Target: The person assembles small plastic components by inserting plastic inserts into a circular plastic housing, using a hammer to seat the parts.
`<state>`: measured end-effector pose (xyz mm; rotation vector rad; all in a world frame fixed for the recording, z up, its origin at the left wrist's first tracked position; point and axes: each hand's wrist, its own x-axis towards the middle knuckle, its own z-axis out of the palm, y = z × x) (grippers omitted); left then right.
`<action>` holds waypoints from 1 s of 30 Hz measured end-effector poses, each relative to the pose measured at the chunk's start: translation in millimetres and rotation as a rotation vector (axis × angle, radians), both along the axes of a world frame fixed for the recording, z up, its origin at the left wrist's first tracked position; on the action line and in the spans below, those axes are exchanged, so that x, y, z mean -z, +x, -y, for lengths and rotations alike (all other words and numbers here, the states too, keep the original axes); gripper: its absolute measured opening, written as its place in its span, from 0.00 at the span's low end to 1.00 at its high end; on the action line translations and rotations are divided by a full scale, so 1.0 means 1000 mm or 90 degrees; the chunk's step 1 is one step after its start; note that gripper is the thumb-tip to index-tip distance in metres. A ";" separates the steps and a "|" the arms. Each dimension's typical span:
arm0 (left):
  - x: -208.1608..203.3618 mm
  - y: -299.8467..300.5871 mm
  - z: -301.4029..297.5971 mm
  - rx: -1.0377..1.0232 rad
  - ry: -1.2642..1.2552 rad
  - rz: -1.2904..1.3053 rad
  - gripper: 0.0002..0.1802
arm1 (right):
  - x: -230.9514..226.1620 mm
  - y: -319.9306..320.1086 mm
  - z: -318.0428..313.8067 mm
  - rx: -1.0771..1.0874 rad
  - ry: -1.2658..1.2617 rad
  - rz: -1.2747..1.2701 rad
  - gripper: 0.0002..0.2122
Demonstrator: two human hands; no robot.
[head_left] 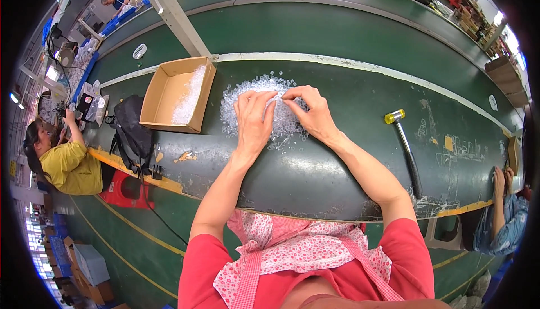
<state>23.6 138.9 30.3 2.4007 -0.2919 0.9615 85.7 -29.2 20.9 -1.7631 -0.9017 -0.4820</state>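
Observation:
A heap of small clear plastic pieces point(232, 109) lies on the dark green worktable, spread out under both hands. My left hand point(254, 119) rests over the left part of the heap, its thumb and fingers pinched together. My right hand point(315, 115) comes in from the other side, thumb and forefinger pinched too. The fingertips of both hands nearly meet at a tiny clear plastic piece point(279, 98), largely covered by the fingers. Several loose pieces lie scattered at the heap's near edge.
An open cardboard box point(203, 98) with more clear pieces stands left of the heap, beside a black backpack point(133, 129). On the right lies a yellow-headed mallet point(406, 146). A conveyor belt point(337, 30) runs behind a pale rail. Other people sit at far left and right.

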 end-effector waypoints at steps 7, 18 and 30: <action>0.001 -0.005 0.016 -0.005 0.022 -0.006 0.21 | -0.001 -0.004 -0.002 -0.060 0.102 -0.252 0.08; -0.001 -0.003 0.008 0.004 0.029 0.062 0.15 | -0.001 -0.005 0.000 -0.126 0.102 -0.316 0.07; -0.002 -0.001 0.006 -0.011 0.012 0.054 0.11 | 0.003 -0.004 -0.001 -0.105 0.093 -0.322 0.07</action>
